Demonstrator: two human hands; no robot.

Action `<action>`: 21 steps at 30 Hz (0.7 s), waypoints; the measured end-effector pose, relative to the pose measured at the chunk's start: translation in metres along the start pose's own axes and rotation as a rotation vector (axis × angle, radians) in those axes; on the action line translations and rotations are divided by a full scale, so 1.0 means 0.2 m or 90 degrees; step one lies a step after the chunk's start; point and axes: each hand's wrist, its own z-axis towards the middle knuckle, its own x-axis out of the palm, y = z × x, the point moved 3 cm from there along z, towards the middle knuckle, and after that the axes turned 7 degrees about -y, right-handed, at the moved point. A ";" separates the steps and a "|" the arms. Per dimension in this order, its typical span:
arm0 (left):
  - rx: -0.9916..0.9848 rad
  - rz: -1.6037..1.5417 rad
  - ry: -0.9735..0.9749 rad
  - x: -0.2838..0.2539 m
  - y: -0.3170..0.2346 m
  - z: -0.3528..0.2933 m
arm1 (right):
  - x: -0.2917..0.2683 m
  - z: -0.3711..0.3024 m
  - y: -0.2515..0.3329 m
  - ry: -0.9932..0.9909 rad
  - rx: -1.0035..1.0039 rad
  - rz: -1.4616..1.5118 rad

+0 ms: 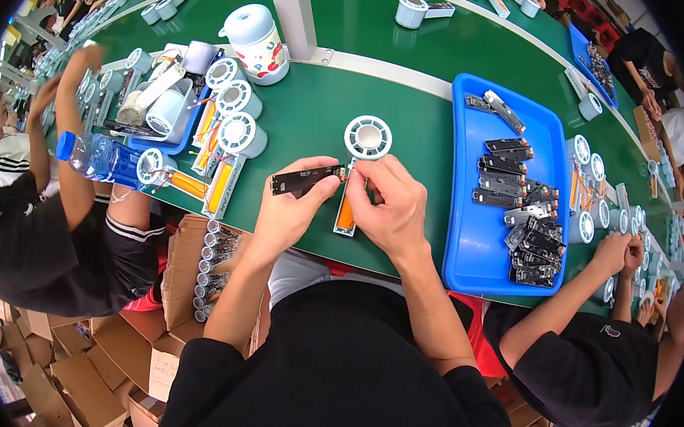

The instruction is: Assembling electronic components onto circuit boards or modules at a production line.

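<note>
My left hand [291, 213] holds a narrow black circuit module [306, 180] between thumb and fingers, above the near edge of the table. At the module's right end, the fingertips of my right hand [392, 205] are pinched together; whatever sits between them is too small to make out. Under my hands lies an opened light-grey handheld fan [368, 138]. Its round, slotted head points away from me, and an orange battery [347, 215] shows in its handle. The fan's middle part is hidden by my right hand.
A blue tray [471, 252] of black modules stands to my right. On my left are several similar fans [238, 133], a water bottle [97, 158] and a white jug [253, 42]. A metal post [292, 13] rises behind. People sit close on both sides.
</note>
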 end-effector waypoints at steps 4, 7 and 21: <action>0.012 -0.021 -0.016 0.02 0.00 0.00 | 0.00 0.00 0.00 -0.006 0.006 -0.016; 0.022 -0.012 -0.036 0.05 0.01 -0.02 | 0.00 0.00 0.01 -0.012 0.016 -0.032; 0.187 -0.042 -0.138 0.12 0.06 -0.06 | 0.01 -0.01 0.03 0.012 0.013 -0.109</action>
